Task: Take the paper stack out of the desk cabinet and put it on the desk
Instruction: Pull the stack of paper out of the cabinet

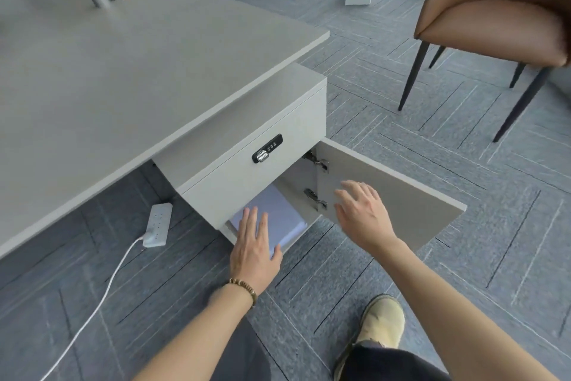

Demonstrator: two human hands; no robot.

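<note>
Two hands spread empty, left hand (255,252) over paper stack (275,215), right hand (361,210) beside

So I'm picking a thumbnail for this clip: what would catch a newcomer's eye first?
Two bare hands at centre: the left hand spread over the white paper stack inside the desk cabinet, the right hand open beside the swung-out cabinet door. The big grey desk fills the upper left, and a brown chair sits top right.

Matt grey laminate desk (123,71); smooth white paper stack (272,214); glossy metal hinges (315,161).
</note>
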